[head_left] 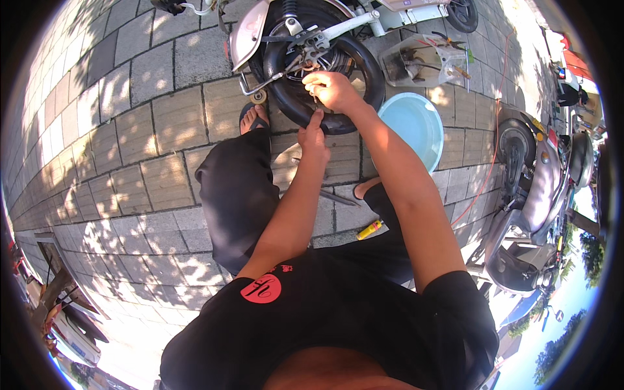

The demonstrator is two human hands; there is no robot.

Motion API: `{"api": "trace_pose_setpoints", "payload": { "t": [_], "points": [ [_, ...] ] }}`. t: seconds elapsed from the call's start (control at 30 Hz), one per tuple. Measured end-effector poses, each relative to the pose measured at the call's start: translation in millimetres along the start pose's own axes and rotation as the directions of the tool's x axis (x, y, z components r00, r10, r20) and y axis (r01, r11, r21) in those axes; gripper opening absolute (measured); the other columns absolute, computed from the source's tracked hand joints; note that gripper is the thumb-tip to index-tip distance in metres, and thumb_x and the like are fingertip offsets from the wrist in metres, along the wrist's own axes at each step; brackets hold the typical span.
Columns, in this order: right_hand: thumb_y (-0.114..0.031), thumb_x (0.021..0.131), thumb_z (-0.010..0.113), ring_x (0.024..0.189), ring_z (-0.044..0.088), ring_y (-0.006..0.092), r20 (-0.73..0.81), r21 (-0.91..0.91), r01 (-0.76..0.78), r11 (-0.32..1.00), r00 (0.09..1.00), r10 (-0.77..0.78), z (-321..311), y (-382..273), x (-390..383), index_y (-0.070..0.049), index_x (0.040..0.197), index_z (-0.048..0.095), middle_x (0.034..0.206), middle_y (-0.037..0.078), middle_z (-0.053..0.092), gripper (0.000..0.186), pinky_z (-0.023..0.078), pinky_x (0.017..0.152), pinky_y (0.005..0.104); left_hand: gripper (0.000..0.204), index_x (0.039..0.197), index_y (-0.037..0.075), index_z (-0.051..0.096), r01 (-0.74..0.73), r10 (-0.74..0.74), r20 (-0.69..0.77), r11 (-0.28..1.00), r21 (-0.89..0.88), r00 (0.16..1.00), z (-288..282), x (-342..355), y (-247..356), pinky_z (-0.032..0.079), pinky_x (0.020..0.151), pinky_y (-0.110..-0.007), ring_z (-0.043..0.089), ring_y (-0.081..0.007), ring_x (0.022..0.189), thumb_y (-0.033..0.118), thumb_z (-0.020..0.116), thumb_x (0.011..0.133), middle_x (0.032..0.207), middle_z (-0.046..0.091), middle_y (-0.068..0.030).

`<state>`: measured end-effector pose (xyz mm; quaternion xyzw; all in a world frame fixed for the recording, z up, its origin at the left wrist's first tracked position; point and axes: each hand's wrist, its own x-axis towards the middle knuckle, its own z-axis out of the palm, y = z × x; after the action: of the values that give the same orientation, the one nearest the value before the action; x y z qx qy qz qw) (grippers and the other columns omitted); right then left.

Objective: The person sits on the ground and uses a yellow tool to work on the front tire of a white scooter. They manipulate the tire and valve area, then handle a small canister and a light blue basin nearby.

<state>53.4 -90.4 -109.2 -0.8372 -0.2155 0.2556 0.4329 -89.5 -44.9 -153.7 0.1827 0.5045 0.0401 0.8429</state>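
A scooter point(247, 36) lies at the top of the head view, with its black-tyred wheel in front of me. My left hand point(313, 140) grips the near edge of the tyre point(289, 104), its thumb on top and the other fingers mostly hidden. My right hand point(335, 92) is above the wheel, close to the spokes and hub. Its fingers are pinched together around something small that I cannot make out, just above my left thumb.
Right of the wheel stands a light blue basin point(437, 133). Beyond it is a clear plastic container point(416, 62) with tools. A yellow tube point(370, 229) and a metal bar point(339, 197) lie on the paving between my feet. Another scooter point(543, 172) is at the right, near a red hose point(489, 159).
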Motion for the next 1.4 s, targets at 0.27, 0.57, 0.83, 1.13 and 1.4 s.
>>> {"api": "trace_pose_setpoints", "payload": {
  "t": [0.27, 0.57, 0.83, 1.13, 1.4],
  "points": [
    [-0.005, 0.102, 0.074, 0.104, 0.08, 0.0179, -0.114, 0.166, -0.022, 0.986, 0.993, 0.042, -5, -2, -6, 0.001, 0.126, 0.079, 0.115, 0.011, 0.084, 0.025, 0.062, 0.095, 0.0323, 0.032, 0.114, 0.015, 0.071, -0.002, 0.002, -0.017, 1.0, 0.014, 1.0, 0, 4, -2, 0.05, 0.07, -0.031, 0.067, -0.0117, 0.084, 0.022, 0.092, 0.091, 0.102, 0.072, 0.0033],
    [-0.005, 0.099, 0.07, 0.108, 0.08, 0.0227, -0.22, 0.289, -0.033, 0.957, 0.97, 0.1, -4, 19, -16, 0.002, 0.125, 0.08, 0.115, 0.016, 0.084, 0.028, 0.061, 0.096, 0.0331, 0.033, 0.116, 0.017, 0.07, 0.022, -0.017, -0.056, 0.995, 0.097, 0.998, -2, 8, -2, 0.051, 0.076, -0.035, 0.071, -0.0144, 0.092, 0.024, 0.091, 0.092, 0.107, 0.075, 0.0026],
    [-0.015, 0.101, 0.07, 0.096, 0.074, 0.0139, -0.164, 0.448, -0.292, 0.845, 0.902, 0.399, -19, 22, -24, 0.001, 0.13, 0.078, 0.113, 0.01, 0.08, 0.034, 0.06, 0.08, 0.0294, 0.023, 0.121, 0.018, 0.071, 0.016, -0.011, -0.045, 0.992, 0.124, 0.999, -15, 28, -9, 0.054, 0.088, -0.041, 0.072, -0.0167, 0.105, 0.02, 0.083, 0.101, 0.114, 0.078, 0.0027],
    [-0.025, 0.102, 0.061, 0.117, 0.076, 0.0356, -0.06, -0.355, -0.143, 0.924, 0.99, 0.13, 12, 18, -1, -0.02, 0.134, 0.08, 0.121, 0.016, 0.081, 0.037, 0.059, 0.099, 0.0476, 0.026, 0.129, 0.016, 0.066, -0.054, 0.069, -0.068, 0.976, 0.21, 0.995, -20, 28, -14, 0.052, 0.091, -0.04, 0.067, -0.0162, 0.108, 0.019, 0.077, 0.106, 0.119, 0.073, 0.0021],
    [-0.025, 0.104, 0.053, 0.128, 0.071, 0.0392, 0.265, -0.679, -0.042, 0.733, 0.917, 0.297, 22, 8, 19, -0.023, 0.16, 0.057, 0.139, 0.017, 0.075, 0.056, 0.054, 0.11, 0.0561, 0.023, 0.125, 0.02, 0.067, -0.056, 0.099, -0.13, 0.952, 0.3, 0.987, -24, 35, -17, 0.05, 0.077, -0.038, 0.059, -0.0118, 0.087, 0.024, 0.077, 0.105, 0.105, 0.068, 0.0056]
  ]
}}
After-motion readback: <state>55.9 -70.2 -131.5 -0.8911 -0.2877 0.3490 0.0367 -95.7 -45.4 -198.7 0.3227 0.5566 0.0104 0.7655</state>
